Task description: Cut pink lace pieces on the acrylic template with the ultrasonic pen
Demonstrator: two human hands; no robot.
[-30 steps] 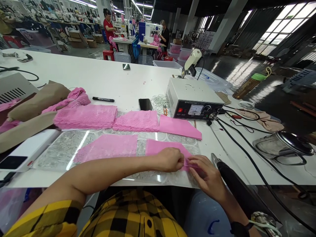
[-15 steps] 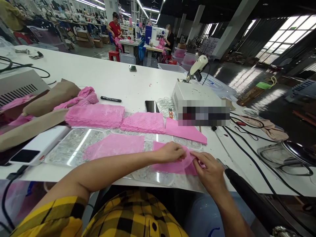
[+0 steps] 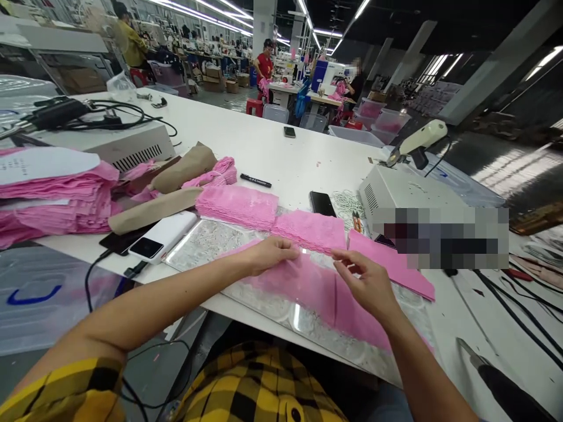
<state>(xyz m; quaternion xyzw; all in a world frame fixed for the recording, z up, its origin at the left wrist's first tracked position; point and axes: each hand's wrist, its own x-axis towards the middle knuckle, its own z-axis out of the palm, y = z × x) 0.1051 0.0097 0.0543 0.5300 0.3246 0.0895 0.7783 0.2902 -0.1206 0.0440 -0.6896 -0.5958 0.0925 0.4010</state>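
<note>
Hands moved apart, left pinching sheer pink fabric

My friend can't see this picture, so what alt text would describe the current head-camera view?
A person's left hand pinches a sheer pink fabric panel at a white table, the right hand close by, thumb and forefinger parted. Beyond them, flat pink fabric piles lie in a row, a black marker pen behind.
</note>
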